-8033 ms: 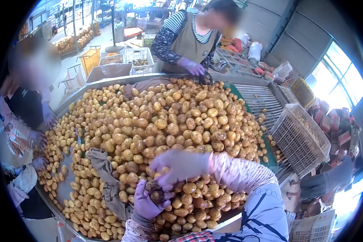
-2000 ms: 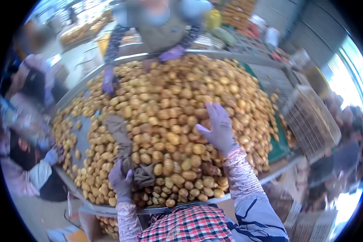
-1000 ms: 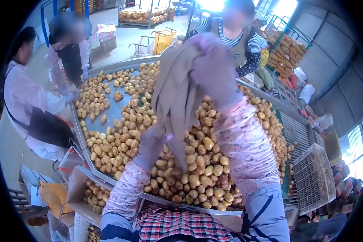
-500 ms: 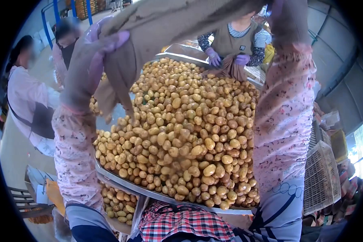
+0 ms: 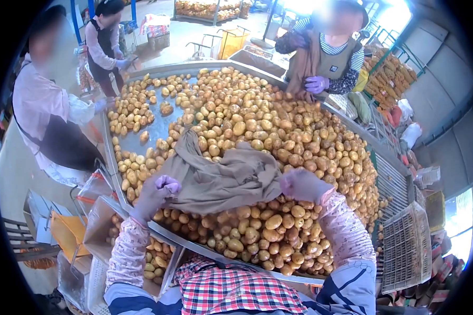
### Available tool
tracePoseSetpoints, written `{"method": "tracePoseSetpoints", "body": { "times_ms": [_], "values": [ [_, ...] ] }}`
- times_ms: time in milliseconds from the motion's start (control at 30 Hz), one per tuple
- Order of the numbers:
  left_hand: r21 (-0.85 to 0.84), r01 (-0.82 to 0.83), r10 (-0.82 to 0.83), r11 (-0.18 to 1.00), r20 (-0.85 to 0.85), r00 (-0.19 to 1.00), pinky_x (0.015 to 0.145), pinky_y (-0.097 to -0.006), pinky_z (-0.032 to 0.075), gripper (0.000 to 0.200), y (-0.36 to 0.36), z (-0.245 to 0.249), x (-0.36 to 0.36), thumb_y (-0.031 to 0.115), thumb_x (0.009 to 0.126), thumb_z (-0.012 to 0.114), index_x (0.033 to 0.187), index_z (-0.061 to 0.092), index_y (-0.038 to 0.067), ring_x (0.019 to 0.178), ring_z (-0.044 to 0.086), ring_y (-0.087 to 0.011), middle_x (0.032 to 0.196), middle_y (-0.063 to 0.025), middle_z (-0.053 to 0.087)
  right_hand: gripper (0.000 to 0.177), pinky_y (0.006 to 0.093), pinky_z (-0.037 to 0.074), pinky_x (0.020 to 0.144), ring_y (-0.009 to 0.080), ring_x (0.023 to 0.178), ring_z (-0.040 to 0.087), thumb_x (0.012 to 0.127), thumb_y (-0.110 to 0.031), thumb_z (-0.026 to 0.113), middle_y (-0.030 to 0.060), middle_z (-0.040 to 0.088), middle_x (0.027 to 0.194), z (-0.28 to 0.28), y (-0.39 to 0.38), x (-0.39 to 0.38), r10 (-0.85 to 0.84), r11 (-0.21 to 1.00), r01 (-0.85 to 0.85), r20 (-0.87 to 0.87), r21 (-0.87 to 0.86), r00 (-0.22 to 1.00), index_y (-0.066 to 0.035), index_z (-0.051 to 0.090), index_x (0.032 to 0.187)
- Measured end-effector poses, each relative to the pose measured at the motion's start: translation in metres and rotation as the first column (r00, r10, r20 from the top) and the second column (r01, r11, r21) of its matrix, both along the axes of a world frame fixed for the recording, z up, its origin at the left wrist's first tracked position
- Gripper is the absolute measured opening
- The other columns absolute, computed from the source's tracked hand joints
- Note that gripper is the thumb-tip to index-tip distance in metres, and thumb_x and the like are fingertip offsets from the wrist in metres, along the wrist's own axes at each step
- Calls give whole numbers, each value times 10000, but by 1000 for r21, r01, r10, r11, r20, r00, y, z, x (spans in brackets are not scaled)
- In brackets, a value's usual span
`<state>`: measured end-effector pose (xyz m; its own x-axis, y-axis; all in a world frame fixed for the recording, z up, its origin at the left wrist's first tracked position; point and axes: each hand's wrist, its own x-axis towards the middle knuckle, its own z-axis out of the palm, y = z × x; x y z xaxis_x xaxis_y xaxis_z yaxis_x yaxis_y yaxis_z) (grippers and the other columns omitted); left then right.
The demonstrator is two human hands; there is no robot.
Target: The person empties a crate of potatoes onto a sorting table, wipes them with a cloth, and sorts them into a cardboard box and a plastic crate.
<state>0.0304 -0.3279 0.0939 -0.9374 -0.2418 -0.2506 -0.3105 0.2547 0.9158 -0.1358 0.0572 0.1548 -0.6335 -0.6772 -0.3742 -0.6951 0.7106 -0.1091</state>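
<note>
A grey-brown cloth (image 5: pixel 223 176), crumpled and wide, lies over the near part of a heap of small yellow-brown potatoes (image 5: pixel 278 220). My left hand (image 5: pixel 155 195), in a purple glove, is closed on the cloth's left edge, close to the metal rim of the table. At the opposite edge, my right hand (image 5: pixel 306 186), also gloved, pinches the fabric with curled fingers. The cloth sags between both hands and rests on the potatoes. Pink floral sleeves cover my forearms.
A metal sorting table (image 5: pixel 165 234) bears the potatoes. Across it a co-worker (image 5: pixel 331 60) holds a brown cloth (image 5: pixel 306 68); two people (image 5: pixel 52 110) stand at left. A plastic crate (image 5: pixel 407 247) is at right, a box of potatoes (image 5: pixel 155 260) below the near rim.
Both my hands have come down from overhead, bringing the cloth onto the potatoes. The co-worker opposite has raised one hand with the brown cloth. The view has tilted up.
</note>
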Motion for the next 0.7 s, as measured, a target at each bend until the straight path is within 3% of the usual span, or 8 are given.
{"method": "tracePoseSetpoints", "body": {
  "times_ms": [67, 200, 367, 467, 500, 600, 667, 700],
  "values": [
    [-128, 37, -41, 991, -30, 999, 648, -276, 501, 260, 13, 22, 12, 240, 821, 762, 923, 712, 6, 736, 624, -123, 819, -52, 690, 194, 392, 513, 894, 314, 982, 630, 855, -181, 600, 107, 635, 986, 4, -12, 1, 110, 968, -137, -133, -213, 985, -105, 627, 1032],
    [-455, 580, -413, 676, 418, 809, 729, -339, 510, 307, 4, 47, 30, 272, 762, 814, 956, 729, 50, 809, 668, -253, 853, -120, 699, 439, 406, 518, 907, 311, 1075, 628, 855, -197, 625, 145, 647, 1142, -28, -83, 5, 246, 834, -336, -252, -437, 936, -104, 574, 1281],
    [-261, 236, -295, 936, -215, 931, 660, -279, 481, 272, -19, 82, 55, 252, 793, 796, 923, 699, 34, 726, 623, -146, 760, -49, 655, 423, 455, 449, 976, 368, 1139, 575, 889, -327, 599, 192, 613, 1203, -58, -139, 32, 350, 842, -203, 220, -500, 910, -65, 593, 1221],
    [-58, -38, 16, 998, -346, 938, 662, -278, 474, 169, -33, 80, 65, 97, 776, 755, 902, 699, -1, 731, 610, -142, 800, -51, 651, 408, 464, 433, 989, 353, 1171, 554, 908, -319, 570, 204, 583, 1253, -26, -155, 32, 150, 986, -164, 491, -15, 858, -74, 602, 1233],
    [49, -124, 129, 991, -118, 985, 651, -251, 472, 183, -35, 94, 71, 99, 773, 765, 912, 699, 0, 723, 599, -109, 816, -28, 643, 364, 436, 461, 966, 337, 1112, 594, 904, -295, 592, 174, 626, 1190, -56, -140, 15, 326, 945, -310, 353, -102, 877, -81, 630, 1196],
    [60, -137, 145, 989, -176, 974, 652, -232, 479, 195, -38, 87, 73, 117, 771, 776, 905, 703, -4, 689, 590, -96, 817, -23, 642, 250, 396, 509, 868, 289, 978, 653, 876, -249, 603, 112, 669, 1084, -65, -118, -23, 442, 880, -456, -126, -135, 888, -116, 678, 1074],
    [-385, 59, -94, 921, -73, 993, 723, -292, 523, 318, -41, 81, 67, 179, 733, 808, 1004, 702, 49, 806, 639, -180, 900, -55, 630, 177, 387, 528, 759, 252, 879, 669, 845, -229, 580, 74, 659, 1022, -25, -120, -49, 393, 896, -440, -355, -60, 848, -151, 684, 966],
    [-604, 174, -195, 778, 31, 980, 743, -314, 530, 348, -44, 67, 63, 195, 722, 814, 1024, 697, 65, 850, 644, -211, 926, -66, 623, 139, 385, 512, 711, 243, 828, 661, 842, -225, 540, 65, 640, 986, -1, -127, -57, 206, 978, -191, -287, 79, 936, -160, 654, 886]
  ]
}}
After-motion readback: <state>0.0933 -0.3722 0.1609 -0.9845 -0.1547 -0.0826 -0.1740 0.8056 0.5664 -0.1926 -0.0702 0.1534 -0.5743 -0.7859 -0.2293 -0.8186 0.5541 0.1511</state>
